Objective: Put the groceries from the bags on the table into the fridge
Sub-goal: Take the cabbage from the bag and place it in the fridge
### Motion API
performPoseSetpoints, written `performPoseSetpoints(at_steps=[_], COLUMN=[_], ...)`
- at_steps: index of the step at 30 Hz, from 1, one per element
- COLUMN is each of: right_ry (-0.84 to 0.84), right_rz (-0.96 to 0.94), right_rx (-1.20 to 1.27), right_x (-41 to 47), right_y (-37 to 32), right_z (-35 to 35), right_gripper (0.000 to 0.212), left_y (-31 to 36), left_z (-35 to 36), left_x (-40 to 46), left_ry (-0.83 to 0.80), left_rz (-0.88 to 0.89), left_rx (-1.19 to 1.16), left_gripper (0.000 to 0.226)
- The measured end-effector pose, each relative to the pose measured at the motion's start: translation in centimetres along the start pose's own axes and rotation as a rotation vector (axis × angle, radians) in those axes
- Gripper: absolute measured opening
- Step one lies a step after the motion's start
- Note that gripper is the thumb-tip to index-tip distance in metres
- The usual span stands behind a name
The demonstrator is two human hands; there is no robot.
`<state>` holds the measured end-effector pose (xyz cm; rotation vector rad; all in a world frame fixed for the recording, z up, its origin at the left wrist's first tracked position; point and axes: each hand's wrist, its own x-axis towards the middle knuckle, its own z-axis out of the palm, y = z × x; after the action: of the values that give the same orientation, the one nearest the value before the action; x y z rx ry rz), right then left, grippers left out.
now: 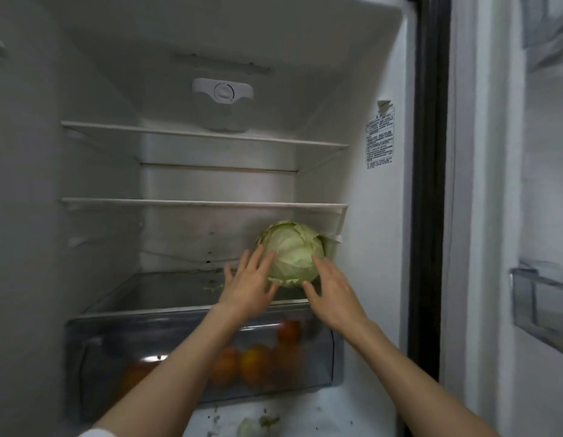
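A pale green cabbage [293, 252] rests on the glass shelf [166, 287] above the crisper drawer, at the right rear of the open fridge. My left hand [250, 283] is on its left side with fingers spread, fingertips at the cabbage's edge. To the right, my right hand [332, 293] has its fingers apart, just below and beside the cabbage. Neither hand closes around it.
Two white-edged shelves [204, 202] above hold nothing. The clear crisper drawer [204, 351] below contains oranges and a tomato [288, 331]. A leaf scrap [212, 287] lies on the glass shelf. Cabbage bits [256, 425] lie on the fridge floor. Door bins [542, 298] stand at right.
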<state>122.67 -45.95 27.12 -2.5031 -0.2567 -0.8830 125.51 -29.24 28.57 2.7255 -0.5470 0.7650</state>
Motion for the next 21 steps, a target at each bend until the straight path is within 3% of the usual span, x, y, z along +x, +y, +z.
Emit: performPoseSetpoints(at_steps=[7, 16, 21], right_ry=[-0.179, -0.242, -0.372], right_rz=[-0.182, -0.415, -0.54], right_rx=[-0.095, 0.029, 0.11], right_x=[-10.2, -19.5, -27.4], right_y=[-2.8, -11.5, -16.9], right_z=[-0.7, -1.6, 1.0], right_gripper=[0.064, 0.062, 0.064], left_y=[3.5, 2.9, 2.3], left_z=[-1.8, -8.2, -10.8], left_x=[-13.3, -29.6, -40.6], left_ry=[-0.012, 0.014, 0.006], left_rz=[-0.095, -0.354, -0.509], left_rx=[0.254, 0.36, 0.428], left_gripper=[0.067, 0.063, 0.062])
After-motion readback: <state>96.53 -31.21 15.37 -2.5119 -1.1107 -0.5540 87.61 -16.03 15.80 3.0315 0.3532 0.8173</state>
